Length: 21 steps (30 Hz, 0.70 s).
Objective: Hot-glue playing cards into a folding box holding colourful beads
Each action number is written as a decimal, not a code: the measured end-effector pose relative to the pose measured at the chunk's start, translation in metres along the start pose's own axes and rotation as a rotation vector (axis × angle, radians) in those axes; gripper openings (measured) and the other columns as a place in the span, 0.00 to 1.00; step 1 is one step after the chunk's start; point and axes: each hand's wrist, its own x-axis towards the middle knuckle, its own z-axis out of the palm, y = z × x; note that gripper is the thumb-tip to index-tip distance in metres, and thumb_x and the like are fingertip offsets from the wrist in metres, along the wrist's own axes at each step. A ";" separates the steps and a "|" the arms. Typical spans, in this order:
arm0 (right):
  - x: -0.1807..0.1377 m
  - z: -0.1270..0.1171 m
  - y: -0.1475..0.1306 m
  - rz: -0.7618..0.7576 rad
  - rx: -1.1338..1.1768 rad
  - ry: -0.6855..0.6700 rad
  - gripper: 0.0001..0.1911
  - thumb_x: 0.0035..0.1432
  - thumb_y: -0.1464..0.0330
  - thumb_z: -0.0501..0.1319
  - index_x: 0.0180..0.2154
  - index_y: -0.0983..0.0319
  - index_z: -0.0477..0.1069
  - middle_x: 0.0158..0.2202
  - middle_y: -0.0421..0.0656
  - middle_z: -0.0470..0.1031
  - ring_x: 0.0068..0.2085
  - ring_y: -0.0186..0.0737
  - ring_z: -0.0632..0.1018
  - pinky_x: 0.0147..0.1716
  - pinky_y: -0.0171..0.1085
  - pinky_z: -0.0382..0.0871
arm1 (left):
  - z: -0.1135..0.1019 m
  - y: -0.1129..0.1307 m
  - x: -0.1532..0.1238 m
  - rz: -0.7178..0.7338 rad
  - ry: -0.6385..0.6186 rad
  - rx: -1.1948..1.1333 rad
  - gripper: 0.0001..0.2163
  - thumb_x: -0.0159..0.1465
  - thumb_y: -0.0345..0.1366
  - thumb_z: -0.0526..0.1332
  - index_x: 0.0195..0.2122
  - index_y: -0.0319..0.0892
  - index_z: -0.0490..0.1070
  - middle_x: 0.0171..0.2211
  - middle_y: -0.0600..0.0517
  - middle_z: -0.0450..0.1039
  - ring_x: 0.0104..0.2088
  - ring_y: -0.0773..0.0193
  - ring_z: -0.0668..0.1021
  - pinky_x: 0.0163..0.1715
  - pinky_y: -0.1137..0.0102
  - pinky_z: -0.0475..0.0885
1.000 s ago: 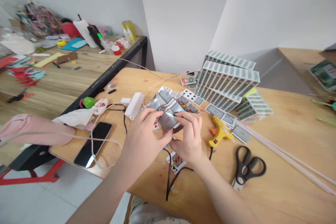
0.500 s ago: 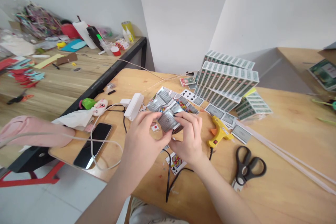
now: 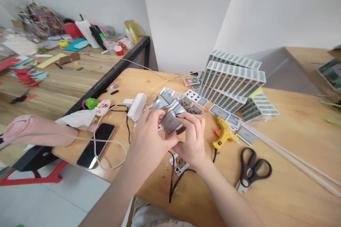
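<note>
Between my two hands is a piece made of playing cards point(image 3: 171, 120), with grey patterned backs facing up. My left hand point(image 3: 151, 136) pinches its left side and lower edge between thumb and fingers. On its right side, my right hand point(image 3: 191, 134) closes its fingertips over the edge, thumb below. More grey-backed and face cards point(image 3: 162, 101) lie just beyond the held piece. A face card point(image 3: 180, 164) rests on the table under my wrists. A yellow glue gun point(image 3: 223, 133) lies to the right of my right hand.
Black-handled scissors point(image 3: 252, 170) lie at the right front. Stacked green card boxes point(image 3: 231, 81) stand at the back right. A phone point(image 3: 96, 145), a white cable and a white power strip point(image 3: 137, 107) lie on the left. Loose cards point(image 3: 220, 111) lie near the boxes.
The whole view has shifted slightly. Both hands keep their hold on the card piece, and the small heart card under the left hand is now more covered.
</note>
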 end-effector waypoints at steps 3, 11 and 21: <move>0.000 0.000 0.000 0.002 -0.002 0.001 0.23 0.51 0.76 0.59 0.50 0.60 0.63 0.44 0.50 0.71 0.46 0.48 0.71 0.42 0.51 0.70 | 0.000 0.001 0.001 0.003 -0.007 0.018 0.17 0.50 0.31 0.63 0.42 0.42 0.66 0.40 0.47 0.72 0.40 0.57 0.77 0.41 0.60 0.75; 0.002 0.000 0.000 0.003 -0.014 0.000 0.23 0.51 0.77 0.59 0.50 0.60 0.62 0.45 0.50 0.71 0.46 0.48 0.70 0.43 0.51 0.69 | 0.000 0.003 0.002 0.029 0.003 0.070 0.16 0.50 0.32 0.62 0.42 0.39 0.68 0.40 0.45 0.72 0.43 0.54 0.77 0.42 0.59 0.75; 0.001 -0.002 0.001 -0.011 0.009 -0.016 0.24 0.49 0.78 0.59 0.49 0.62 0.62 0.45 0.51 0.70 0.46 0.49 0.69 0.44 0.51 0.69 | -0.002 0.005 0.006 -0.021 -0.035 0.076 0.16 0.49 0.33 0.62 0.40 0.38 0.70 0.40 0.46 0.74 0.42 0.53 0.77 0.43 0.58 0.75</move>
